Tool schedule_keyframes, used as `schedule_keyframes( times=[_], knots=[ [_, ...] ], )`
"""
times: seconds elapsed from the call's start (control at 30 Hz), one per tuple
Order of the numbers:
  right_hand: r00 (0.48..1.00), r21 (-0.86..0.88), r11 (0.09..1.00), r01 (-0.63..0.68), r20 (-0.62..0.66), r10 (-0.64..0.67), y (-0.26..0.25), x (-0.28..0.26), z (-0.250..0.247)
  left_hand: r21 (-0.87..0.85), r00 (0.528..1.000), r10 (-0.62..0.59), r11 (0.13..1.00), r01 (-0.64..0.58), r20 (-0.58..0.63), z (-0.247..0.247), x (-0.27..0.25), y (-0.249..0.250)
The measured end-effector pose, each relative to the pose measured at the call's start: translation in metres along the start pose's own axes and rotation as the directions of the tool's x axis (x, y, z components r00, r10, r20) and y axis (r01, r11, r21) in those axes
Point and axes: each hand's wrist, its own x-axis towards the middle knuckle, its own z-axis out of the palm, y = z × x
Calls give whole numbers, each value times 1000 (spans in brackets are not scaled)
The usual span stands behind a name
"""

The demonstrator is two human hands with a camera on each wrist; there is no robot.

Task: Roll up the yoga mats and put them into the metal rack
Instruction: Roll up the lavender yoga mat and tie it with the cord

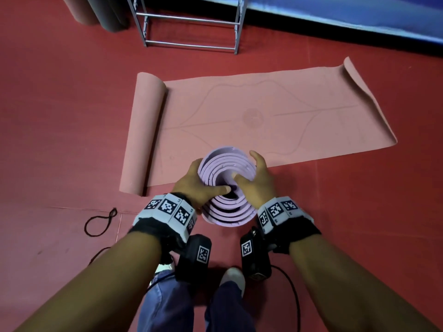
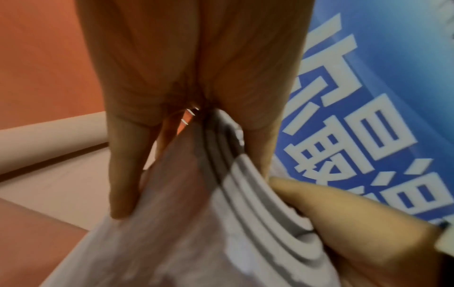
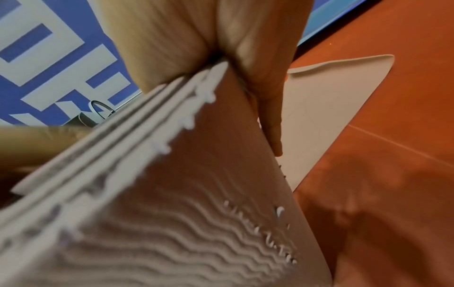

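Nearest the person, the rolled purple mat stands on end on the red floor, its spiral of layers facing up. The left hand grips its left side, fingers wrapped down the outer wall and thumb pressed into the centre of the coil. The right hand holds the opposite side the same way — thumb tucked among the inner layers, fingers outside. A black cord lies looped on the floor to the left. Just beyond the roll lies the pink mat, mostly flat, with its left end rolled up and its far right corner curled. Farther back stands the metal rack — its lower bars show nothing in them.
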Motion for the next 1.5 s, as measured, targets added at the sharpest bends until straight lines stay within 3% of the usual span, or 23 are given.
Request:
schedule_keyframes(
  times=[0.13, 0.2, 0.33, 0.43, 0.53, 0.6, 0.67, 0.8, 0.97, 1.07, 1.2, 1.33, 1.5],
  knots=[
    [995, -69, 996, 53, 89, -47, -2, -1, -11, 28, 991, 62, 998, -60, -117, 5, 1, 2],
    [995, -54, 995, 86, 54, -83, -1, -3, -10, 60, 974, 144, 989, -135, -174, 9, 4, 1],
    [990, -32, 990, 139, 33, -138, 8, -10, 11, 179, 965, 204, 968, -174, -165, 14, 4, -7],
    [988, -50, 987, 150, 36, -149, 6, -11, 10, 166, 957, 209, 970, -176, -202, 7, -2, -11],
    [980, 39, 980, 193, 38, -194, 6, -12, 3, 1, 984, 12, 1000, -12, -178, -7, -12, -20],
    [977, 50, 976, 210, 28, -212, 12, -16, 8, -141, 980, -197, 971, 192, -25, -7, -20, -25],
    [979, 67, 978, 195, 37, -198, 19, -18, 15, -268, 954, -286, 916, 300, 90, 2, -22, -27],
    [986, 120, 980, 157, 32, -162, 11, -12, 11, -258, 975, -220, 943, 210, -12, 10, -16, -25],
    [993, 170, 985, -31, 118, 11, -11, -2, -11, -86, 988, -132, 988, 125, -80, 12, -18, -25],
    [994, 66, 998, -19, 111, 12, -19, 6, -12, -161, 990, -101, 983, 84, -98, 12, -17, -20],
    [999, 94, 995, -45, 20, 44, -17, 6, -4, -281, 976, -81, 959, 21, -201, 12, -12, -23],
    [995, 104, 994, -11, -94, 21, -9, 3, -1, -272, 961, -44, 962, -34, -274, 6, -11, -22],
    [998, -64, 997, 52, -28, -54, -11, -6, 2, -285, 949, -1, 954, -93, -315, 2, -6, -17]
  ],
)
